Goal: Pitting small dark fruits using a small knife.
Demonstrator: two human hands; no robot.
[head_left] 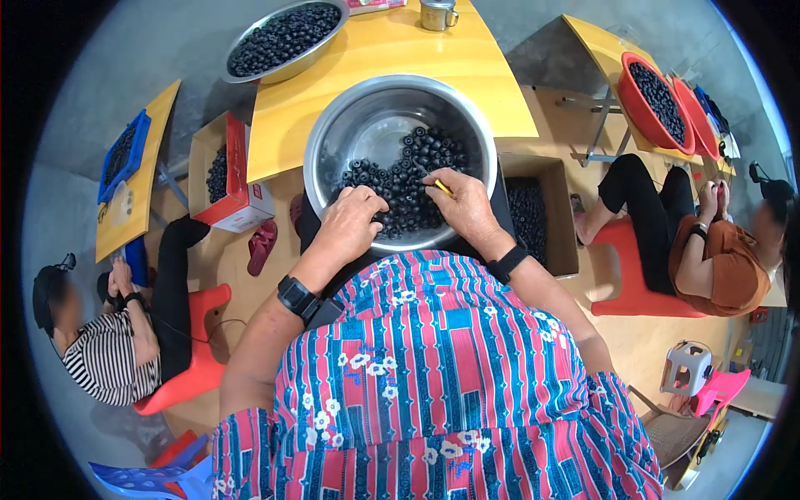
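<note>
A wide steel bowl [315,146] rests in front of me, with many small black round pieces [433,150] heaped in its near part; some show a hole in the middle. My left hand [354,218] reaches over the near left rim, its fingers curled down against the pieces; what they hold, if anything, is hidden. My right hand [467,208] is over the near right of the bowl, closed around a thin tool with a yellow handle [443,188]. The tool's dark end points toward the pieces, and its exact kind does not show.
A yellow table [417,50] bears another steel basin [242,77] of black pieces and a metal cup [437,15]. Cardboard boxes [562,212] [250,208] stand on both sides. Seated people [117,354] [721,267] work at left and right; red basins [629,92] sit at right.
</note>
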